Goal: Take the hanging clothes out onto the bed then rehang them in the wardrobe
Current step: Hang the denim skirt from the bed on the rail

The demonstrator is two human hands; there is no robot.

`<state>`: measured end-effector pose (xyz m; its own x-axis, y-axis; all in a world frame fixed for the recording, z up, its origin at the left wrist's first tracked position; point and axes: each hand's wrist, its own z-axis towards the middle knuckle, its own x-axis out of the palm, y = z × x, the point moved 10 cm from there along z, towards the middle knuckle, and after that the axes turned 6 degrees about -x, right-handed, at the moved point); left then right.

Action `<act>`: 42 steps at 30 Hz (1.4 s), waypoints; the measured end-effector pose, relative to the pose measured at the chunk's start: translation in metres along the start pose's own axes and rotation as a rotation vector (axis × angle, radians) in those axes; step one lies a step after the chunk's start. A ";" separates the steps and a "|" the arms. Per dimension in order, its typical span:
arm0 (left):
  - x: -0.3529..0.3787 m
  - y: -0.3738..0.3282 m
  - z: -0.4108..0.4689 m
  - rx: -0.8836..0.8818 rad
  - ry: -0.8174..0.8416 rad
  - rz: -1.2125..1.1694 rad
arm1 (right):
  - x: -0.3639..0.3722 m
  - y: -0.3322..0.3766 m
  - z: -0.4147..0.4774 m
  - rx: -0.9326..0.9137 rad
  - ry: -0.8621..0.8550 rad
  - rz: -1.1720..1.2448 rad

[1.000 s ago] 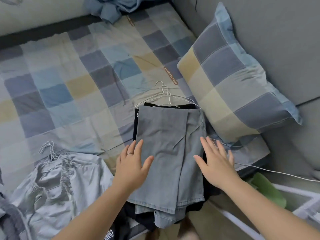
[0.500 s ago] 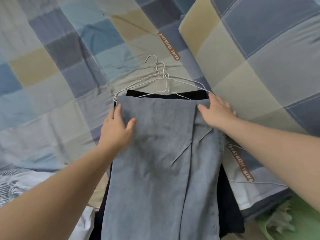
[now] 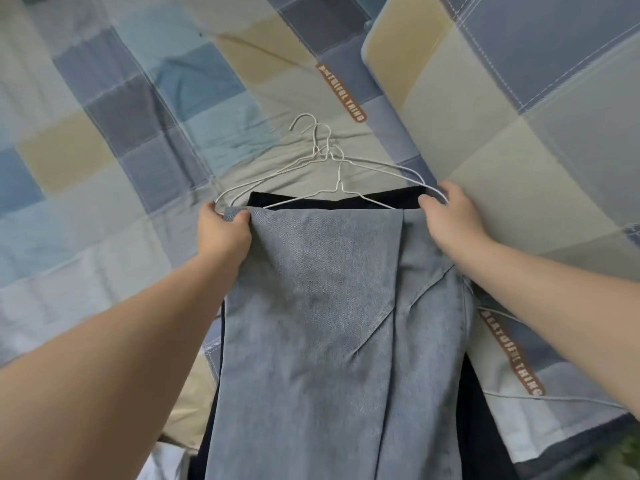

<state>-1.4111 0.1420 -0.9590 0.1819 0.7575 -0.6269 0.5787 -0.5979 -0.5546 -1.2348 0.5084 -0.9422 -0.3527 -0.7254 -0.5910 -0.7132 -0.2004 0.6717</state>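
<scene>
The left hand (image 3: pixel 221 233) is pinching a top corner of the grey jeans (image 3: pixel 311 306), the right hand (image 3: pixel 450 216) curling round the wire hangers (image 3: pixel 325 157), all lying on the bed (image 3: pixel 104 133). Lifting both ends level (hooks are overlapping) is likely safest.

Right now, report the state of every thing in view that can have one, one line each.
left hand, curled, gripping the denim garment's top left corner
right hand, curled round the right end of the wire hangers
denim garment, folded, flat on top of the dark garment
dark garment, underneath, mostly covered
wire hangers, stacked, flat on the bedspread, hooks overlapping
pillow, beside the stack
bedspread, wrinkled
</scene>
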 end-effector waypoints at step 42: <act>-0.336 -0.018 -0.443 0.428 0.422 -0.187 | -0.287 0.065 -0.702 -0.062 -0.713 0.351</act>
<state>-1.1308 0.0141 -0.4958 0.4566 0.8456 -0.2766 0.2774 -0.4307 -0.8588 -0.7543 0.2415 -0.4154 -0.8681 -0.1615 -0.4694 -0.4608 -0.0896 0.8830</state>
